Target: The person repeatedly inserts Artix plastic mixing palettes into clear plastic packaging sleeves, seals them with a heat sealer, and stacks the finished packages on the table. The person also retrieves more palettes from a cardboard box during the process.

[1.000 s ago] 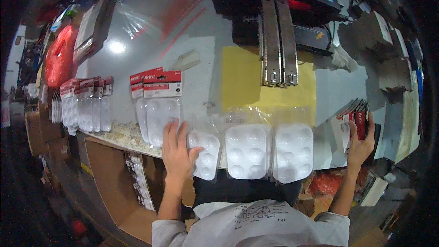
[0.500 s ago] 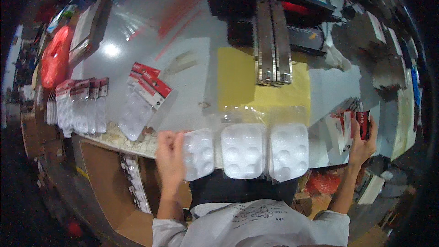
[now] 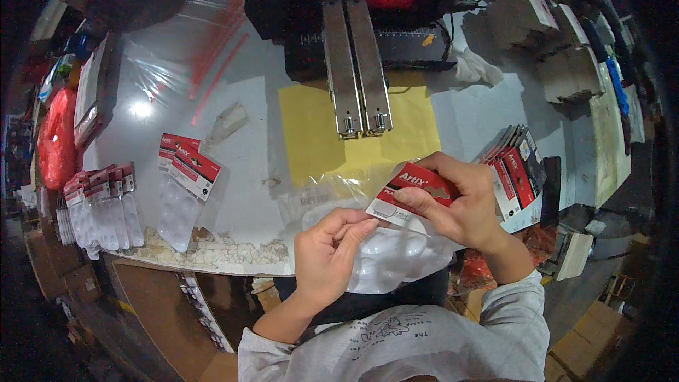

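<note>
Broadly, a grey table (image 3: 240, 201) spans the view, its near edge chipped and worn, with a black machine (image 3: 311, 0) at the far side whose two metal bars (image 3: 339, 71) reach toward the person over a yellow sheet (image 3: 304, 134). Smaller than these, a row of carded packs (image 3: 106, 219) leans at the left edge, and a pair of packs (image 3: 180, 212) lies overlapping between that row and the hands. Right in front of the person, at the table's near edge, sits a white palette (image 3: 385, 262) with rounded wells, in a clear bag (image 3: 339, 187); it looks light and thin-walled, fairly stiff but likely to crack or dent if squeezed, so its rim seems the best place to hold. The bag's film should be limp and slippery, easier to control by a pinched edge than by its middle. On the right stands a fanned stack of cards (image 3: 516, 170). Smaller again is one red-and-white card (image 3: 417, 184), above the palette, probably light and springy, liable to crease, and best taken flat by its edges. The right hand (image 3: 463, 205) pinches it, thumb on top; the left hand (image 3: 329, 247) has thumb and fingertips closed, seemingly on the bag's edge beside the card's near corner.
</note>
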A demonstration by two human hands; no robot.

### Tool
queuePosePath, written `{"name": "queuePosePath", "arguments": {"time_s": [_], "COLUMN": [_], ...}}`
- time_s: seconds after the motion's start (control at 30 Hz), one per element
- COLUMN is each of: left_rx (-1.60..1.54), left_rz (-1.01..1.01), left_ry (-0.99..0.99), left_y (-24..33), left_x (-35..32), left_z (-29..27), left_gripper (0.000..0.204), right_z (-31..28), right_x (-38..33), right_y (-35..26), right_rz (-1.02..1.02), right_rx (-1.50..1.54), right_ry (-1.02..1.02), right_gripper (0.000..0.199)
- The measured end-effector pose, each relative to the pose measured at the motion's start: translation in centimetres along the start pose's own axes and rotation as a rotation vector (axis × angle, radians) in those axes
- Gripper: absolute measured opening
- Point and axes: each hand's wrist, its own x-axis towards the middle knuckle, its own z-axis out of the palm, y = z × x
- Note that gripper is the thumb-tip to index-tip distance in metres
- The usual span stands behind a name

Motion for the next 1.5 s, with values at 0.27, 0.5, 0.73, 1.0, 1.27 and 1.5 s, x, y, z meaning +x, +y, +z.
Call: {"name": "queuePosePath", "arguments": {"time_s": [0.27,0.5,0.73,1.0,1.27,1.5], "left_rx": [0.065,0.165,0.322,0.161,0.124,0.283], "left_rz": [0.132,0.151,0.286,0.338,0.292,0.251], "left_ry": [0.073,0.110,0.113,0.429,0.516,0.450], "left_y": [-0.8,-1.1,-0.3,-1.8,-2.3,-2.1], "left_x": [0.4,0.1,-0.1,0.4,0.8,1.1], "left_z": [-0.2,-0.2,-0.3,-0.7,-0.4,-0.7], "left_gripper": [0.011,0.010,0.010,0.014,0.016,0.020], "right_z": [0.8,0.9,-0.2,-1.7,-0.1,0.5], "right_x": [0.6,0.6,0.6,0.4,-2.3,-1.5], "right_y": [1.1,1.7,1.5,1.9,2.3,2.4], "right_rz": [-0.215,-0.448,-0.321,0.386,0.594,0.671], "right_rx": [-0.147,-0.115,-0.117,0.174,0.613,0.816], "right_ry": [0.061,-0.008,-0.176,-0.126,-0.321,-0.329], "right_gripper": [0.025,0.021,0.021,0.028,0.021,0.016]}}
